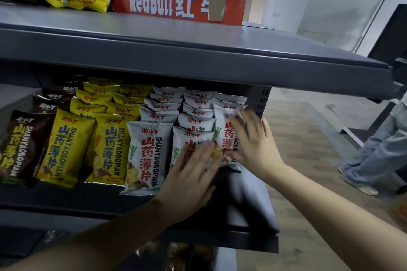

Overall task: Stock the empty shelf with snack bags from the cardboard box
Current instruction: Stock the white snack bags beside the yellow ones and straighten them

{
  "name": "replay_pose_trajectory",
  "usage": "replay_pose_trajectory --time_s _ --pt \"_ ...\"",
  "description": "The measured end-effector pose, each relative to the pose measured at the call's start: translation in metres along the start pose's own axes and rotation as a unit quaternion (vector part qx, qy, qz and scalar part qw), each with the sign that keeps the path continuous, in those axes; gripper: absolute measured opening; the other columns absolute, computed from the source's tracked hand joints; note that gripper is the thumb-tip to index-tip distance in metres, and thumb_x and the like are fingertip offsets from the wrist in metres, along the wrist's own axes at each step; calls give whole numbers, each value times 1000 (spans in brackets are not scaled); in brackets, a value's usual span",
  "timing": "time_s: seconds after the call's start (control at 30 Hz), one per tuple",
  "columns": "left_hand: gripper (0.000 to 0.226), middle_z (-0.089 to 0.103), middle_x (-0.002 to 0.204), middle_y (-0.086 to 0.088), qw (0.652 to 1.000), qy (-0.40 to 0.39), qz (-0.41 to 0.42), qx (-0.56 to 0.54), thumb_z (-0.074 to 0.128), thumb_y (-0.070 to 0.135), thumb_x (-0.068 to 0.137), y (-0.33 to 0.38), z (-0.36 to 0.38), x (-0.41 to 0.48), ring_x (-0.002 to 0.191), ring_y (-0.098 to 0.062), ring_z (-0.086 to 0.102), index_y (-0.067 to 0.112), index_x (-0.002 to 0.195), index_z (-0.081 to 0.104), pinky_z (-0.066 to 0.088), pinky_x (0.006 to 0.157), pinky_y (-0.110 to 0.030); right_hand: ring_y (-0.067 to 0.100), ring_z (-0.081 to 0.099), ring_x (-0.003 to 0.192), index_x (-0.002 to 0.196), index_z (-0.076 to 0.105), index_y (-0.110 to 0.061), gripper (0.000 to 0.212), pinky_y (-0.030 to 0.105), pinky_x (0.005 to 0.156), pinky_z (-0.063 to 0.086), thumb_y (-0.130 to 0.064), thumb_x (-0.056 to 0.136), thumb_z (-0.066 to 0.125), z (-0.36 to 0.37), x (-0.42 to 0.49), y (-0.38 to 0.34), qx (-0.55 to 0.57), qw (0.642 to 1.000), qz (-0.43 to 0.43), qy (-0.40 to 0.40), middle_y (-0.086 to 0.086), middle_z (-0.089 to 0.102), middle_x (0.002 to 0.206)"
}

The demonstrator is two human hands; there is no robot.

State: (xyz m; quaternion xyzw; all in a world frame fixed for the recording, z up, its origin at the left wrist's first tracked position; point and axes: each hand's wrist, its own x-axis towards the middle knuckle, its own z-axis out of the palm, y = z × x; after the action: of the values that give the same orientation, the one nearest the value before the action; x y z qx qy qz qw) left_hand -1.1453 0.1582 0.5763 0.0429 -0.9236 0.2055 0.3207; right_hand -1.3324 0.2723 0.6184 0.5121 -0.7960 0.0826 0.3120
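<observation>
Dark grey metal shelf [253,209], nearly filled with upright rows. White foil snack bags [147,154] at right: light, puffy, slippery, crushable; best pinched at edges. Left hand [191,174], right hand [253,141] pressing flat, fingers spread, gripping nothing.

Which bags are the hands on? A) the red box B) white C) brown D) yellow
B: the left hand and right hand both press flat on white bags at the shelf's right end; the yellow bags and brown bags sit untouched to the left.
</observation>
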Motion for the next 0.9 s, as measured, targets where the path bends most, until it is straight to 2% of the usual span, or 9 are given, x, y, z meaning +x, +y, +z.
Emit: replay_pose_trajectory --time_s 0.07,0.17,0.33,0.4,0.5,0.57,0.67,0.77,0.9 --pt "77 27 152 -20 999 -34 9 13 46 57 86 -19 -1 -16 141 -34 25 13 147 30 27 108 -59 39 30 139 148 33 -16 110 61 105 34 -65 58 76 7 -1 -6 -51 996 -2 -73 20 34 150" --pt "88 22 154 -20 997 -70 18 28 35 76 82 -39 5 -26 143 -36 22 20 150 25 26 108 -61 42 32 139 149 25 -17 123 64 104 33 -68 51 78 12 6 -12 -89 986 12 -137 21 32 151" --pt "90 15 155 -22 996 -76 20 42 26 79 79 -45 24 -18 143 -37 20 25 151 15 26 107 -59 43 34 137 149 28 -14 126 62 101 38 -72 49 77 18 17 -11 -107 979 17 -174 22 34 151" --pt "90 11 155 -20 996 -73 21 43 24 78 79 -45 28 -15 143 -36 18 25 151 12 26 107 -58 42 25 142 152 19 -14 124 62 105 34 -73 57 72 16 19 -13 -121 976 19 -180 21 23 156" --pt "94 11 156 -20 996 -73 15 46 33 79 77 -41 27 -14 143 -37 19 25 151 13 27 107 -58 37 0 147 152 -12 -18 119 61 113 19 -75 72 56 11 21 -18 -133 969 13 -206 16 -7 160" --pt "97 13 156 -20 996 -69 11 45 42 79 74 -39 24 -14 143 -37 19 25 151 16 28 106 -60 34 -6 148 151 -17 -20 116 62 114 13 -76 75 51 5 23 -22 -139 966 15 -216 12 -14 160" --pt "105 22 153 -23 997 -52 4 48 58 77 66 -34 14 -11 141 -38 27 22 149 23 31 105 -63 27 -6 149 152 -11 -22 107 63 114 10 -73 80 48 -4 22 -28 -114 969 33 -218 6 -11 161" --pt "106 39 146 -22 999 -24 6 40 70 69 56 -25 2 -10 135 -37 38 20 143 34 28 105 -61 23 -2 149 153 -4 -23 90 60 115 10 -60 89 47 -14 18 -35 -98 971 31 -216 3 -5 162" --pt "75 46 141 -20 1000 2 15 28 75 45 68 -16 -7 -19 133 -36 42 16 134 52 22 109 -58 20 11 148 153 14 -19 70 54 116 16 -48 95 43 -27 6 -43 -67 980 22 -186 2 11 161"
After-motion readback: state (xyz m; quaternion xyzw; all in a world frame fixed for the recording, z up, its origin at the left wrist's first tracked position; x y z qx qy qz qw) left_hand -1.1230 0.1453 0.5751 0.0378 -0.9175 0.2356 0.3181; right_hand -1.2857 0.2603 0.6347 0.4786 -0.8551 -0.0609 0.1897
